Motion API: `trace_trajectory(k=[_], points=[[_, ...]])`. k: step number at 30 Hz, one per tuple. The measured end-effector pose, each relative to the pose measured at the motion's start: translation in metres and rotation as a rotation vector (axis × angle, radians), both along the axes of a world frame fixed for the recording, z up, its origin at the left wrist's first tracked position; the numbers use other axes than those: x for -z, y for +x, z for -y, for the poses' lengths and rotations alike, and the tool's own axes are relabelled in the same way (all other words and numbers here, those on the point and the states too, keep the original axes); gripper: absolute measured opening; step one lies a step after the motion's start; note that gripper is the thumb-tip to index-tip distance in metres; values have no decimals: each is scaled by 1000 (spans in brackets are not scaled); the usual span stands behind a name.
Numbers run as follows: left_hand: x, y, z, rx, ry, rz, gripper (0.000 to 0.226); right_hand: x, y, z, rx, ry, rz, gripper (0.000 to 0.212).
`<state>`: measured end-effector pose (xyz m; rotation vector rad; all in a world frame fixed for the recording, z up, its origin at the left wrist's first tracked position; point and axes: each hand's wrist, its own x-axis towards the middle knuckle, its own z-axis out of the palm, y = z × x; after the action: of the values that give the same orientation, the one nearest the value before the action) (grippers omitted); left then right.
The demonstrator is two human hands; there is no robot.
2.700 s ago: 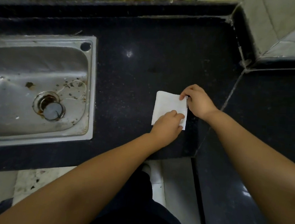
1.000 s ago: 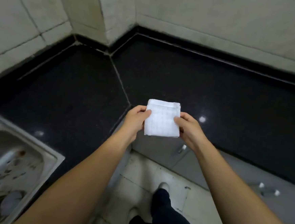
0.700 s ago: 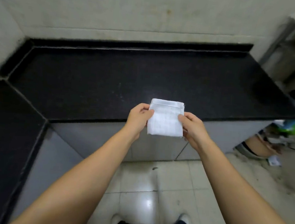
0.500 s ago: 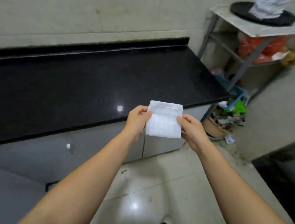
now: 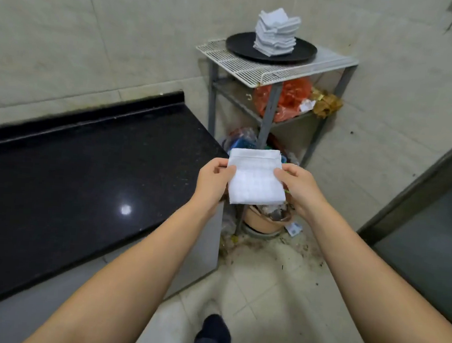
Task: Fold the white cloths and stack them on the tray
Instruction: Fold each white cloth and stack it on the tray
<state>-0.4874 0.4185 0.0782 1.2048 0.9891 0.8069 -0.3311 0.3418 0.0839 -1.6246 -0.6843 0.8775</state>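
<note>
The view has been swung from the black desk [image 5: 70, 180] toward the round black tray [image 5: 271, 49] at 12 o'clock. The folded white square cloth [image 5: 255, 177] is pinched at its sides by the left hand [image 5: 213, 182] and right hand [image 5: 299, 189]; the leaning white cloth stack [image 5: 276, 33] could be toppled by careless placement.

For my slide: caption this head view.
Both hands, left hand and right hand, hold a folded white cloth before the round black tray.

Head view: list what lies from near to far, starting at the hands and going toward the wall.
Left hand and right hand gripping the folded white cloth → clay-coloured bowl on the floor → metal rack → black tray on its top → stack of folded cloths on the tray.
</note>
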Motion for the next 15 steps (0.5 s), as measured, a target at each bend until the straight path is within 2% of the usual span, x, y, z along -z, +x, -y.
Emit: trace_trajectory(k=[8, 15], points=[[-58, 136, -155, -14, 138, 63, 7, -62, 132, -148, 0, 148, 105, 13], [-110, 226, -265, -44, 223, 78, 11, -117, 226, -257, -35, 178, 227, 12]])
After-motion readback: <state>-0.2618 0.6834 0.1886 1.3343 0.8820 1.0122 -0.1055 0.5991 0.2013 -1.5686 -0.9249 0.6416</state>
